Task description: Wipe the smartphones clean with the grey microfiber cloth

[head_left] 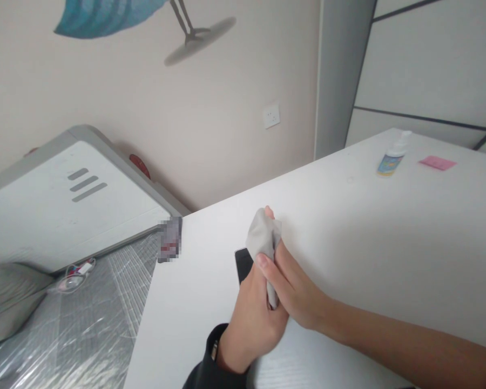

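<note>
A thin light-grey cloth [261, 233] is gathered between my two hands above the white table. My left hand [254, 320], in a black sleeve, is closed around its lower part, and the grey fabric hides most of its fingers. From the right, my right hand [295, 289] presses against it with the thumb across the cloth. One fingertip shows past the cloth's upper edge. Whether something is wrapped inside the cloth I cannot tell. Just left of the cloth lies a flat black object with a pale rim [243, 265], like a phone, partly covered by my left hand.
On the white table [348, 243], a spray bottle [392, 155] with a blue-and-yellow label stands at the far right, beside a pink packet [437, 162]. A blurred dark item [170, 239] lies at the left corner. Beyond is a plastic-covered bed [101, 308] with a cable [75, 276].
</note>
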`<state>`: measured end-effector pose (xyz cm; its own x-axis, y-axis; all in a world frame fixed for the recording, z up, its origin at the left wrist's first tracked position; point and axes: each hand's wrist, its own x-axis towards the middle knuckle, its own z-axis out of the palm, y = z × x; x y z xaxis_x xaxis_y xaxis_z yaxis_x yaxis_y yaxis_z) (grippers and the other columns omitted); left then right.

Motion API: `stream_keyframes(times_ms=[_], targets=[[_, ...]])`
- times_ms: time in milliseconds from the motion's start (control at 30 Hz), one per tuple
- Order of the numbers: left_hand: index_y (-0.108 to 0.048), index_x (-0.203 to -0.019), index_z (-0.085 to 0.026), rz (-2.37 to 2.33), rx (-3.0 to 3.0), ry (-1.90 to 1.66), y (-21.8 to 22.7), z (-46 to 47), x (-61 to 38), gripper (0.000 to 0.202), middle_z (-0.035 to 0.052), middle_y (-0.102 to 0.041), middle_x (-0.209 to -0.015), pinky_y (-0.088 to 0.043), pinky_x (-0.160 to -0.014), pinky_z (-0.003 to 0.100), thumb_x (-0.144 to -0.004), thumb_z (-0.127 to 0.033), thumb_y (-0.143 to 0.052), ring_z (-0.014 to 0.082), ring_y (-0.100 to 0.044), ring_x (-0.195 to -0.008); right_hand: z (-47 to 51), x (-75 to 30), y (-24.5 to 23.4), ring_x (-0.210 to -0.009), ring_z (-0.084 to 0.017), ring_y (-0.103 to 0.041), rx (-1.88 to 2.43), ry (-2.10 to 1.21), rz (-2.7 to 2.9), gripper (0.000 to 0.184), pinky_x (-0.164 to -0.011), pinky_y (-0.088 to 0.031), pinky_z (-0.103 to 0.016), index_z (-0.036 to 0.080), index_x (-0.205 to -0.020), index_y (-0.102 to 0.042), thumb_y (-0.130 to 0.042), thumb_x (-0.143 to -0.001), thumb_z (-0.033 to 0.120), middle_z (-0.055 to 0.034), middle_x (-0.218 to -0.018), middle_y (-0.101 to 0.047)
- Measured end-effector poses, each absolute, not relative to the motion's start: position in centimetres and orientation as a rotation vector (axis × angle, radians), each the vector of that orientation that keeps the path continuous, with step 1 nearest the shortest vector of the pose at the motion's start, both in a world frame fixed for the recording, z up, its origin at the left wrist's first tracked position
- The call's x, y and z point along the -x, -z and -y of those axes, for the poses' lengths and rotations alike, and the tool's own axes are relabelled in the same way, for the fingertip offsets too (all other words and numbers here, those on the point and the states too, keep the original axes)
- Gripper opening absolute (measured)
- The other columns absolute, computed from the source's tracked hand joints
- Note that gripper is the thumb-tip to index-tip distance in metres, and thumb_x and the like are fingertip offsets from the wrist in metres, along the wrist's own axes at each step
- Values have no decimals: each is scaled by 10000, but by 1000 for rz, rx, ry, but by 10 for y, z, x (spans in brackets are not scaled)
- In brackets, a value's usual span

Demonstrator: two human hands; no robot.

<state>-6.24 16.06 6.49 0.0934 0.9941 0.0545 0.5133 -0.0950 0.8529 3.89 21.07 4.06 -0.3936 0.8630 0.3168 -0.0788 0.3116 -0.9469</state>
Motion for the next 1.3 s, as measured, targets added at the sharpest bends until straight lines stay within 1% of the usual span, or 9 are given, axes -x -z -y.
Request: stream_keyframes(times_ms=[200,333,467,533,633,767,933,1133,1300], targets=[[-305,-1580,-217,-1802,-1796,-805,-63,-160,72,774,172,-446,-1520,-368,-1157,545,-873,-243,-619,353,-441,-1394,-219,-34,-43,-1478,-229,-415,738,-1644,1218,593,-1267,-274,-420,275,-1456,-517,-403,-1011,650,-52,-1526,-550],[-239,-1616,-240,-1766,-1671,-849,-64,-160,78,885,160,-402,-1565,-251,-1233,538,-866,-345,-697,353,-373,-1463,-227,-31,-41,-1336,-278,-582,819,-1729,972,540,-1168,-430,-448,249,-1260,-648,-577,-923,665,-78,-1334,-696],[-229,-1615,-306,-1605,-1488,-1031,-64,-156,75,809,63,-220,-1708,-64,-1288,479,-929,-420,-643,300,-99,-1588,-239,-31,-41,-1017,-329,-747,821,-1930,695,482,-906,-605,-448,196,-1007,-705,-670,-849,650,-102,-984,-792],[-56,-1629,-351,-1487,-1367,-1165,-61,-155,70,880,46,-212,-1715,-117,-1287,440,-956,-416,-618,260,-154,-1582,-245,-33,-41,-890,-326,-770,778,-2026,591,456,-794,-630,-439,184,-978,-707,-659,-865,623,-97,-855,-789],[92,-1610,-347,-1284,-1128,-1334,-55,-158,64,995,83,-396,-1633,-282,-1240,410,-943,-472,-636,241,-383,-1497,-250,-36,-42,-827,-320,-776,729,-2124,520,462,-737,-631,-439,181,-983,-714,-576,-922,617,-99,-772,-777],[-258,-1542,-224,-1251,-816,-1391,-50,-168,64,932,133,-612,-1438,-441,-1128,407,-827,-582,-738,290,-564,-1347,-252,-36,-41,-869,-307,-776,654,-2197,472,478,-780,-624,-438,179,-1000,-707,-495,-974,607,-108,-811,-783],[-645,-1183,-185,-1272,-755,-1329,-51,-172,67,566,87,-759,-1135,-529,-1008,399,-790,-574,-766,296,-688,-1137,-251,-33,-41,-882,-298,-774,672,-2203,443,502,-796,-620,-426,169,-1007,-706,-497,-974,623,-109,-847,-782],[-728,-1108,-228,-1396,-817,-1321,-39,-165,65,418,56,-749,-1160,-461,-1119,394,-867,-568,-694,274,-634,-1232,-250,-32,-41,-895,-292,-768,779,-2239,404,520,-826,-613,-418,195,-1041,-719,-492,-966,657,-92,-830,-782],[-725,-1096,-223,-1494,-794,-1420,-33,-165,66,439,61,-751,-1083,-542,-1001,375,-873,-597,-666,273,-674,-1124,-259,-29,-26,-872,-288,-763,761,-2216,467,572,-814,-609,-414,217,-936,-730,-447,-954,714,-85,-818,-783]])
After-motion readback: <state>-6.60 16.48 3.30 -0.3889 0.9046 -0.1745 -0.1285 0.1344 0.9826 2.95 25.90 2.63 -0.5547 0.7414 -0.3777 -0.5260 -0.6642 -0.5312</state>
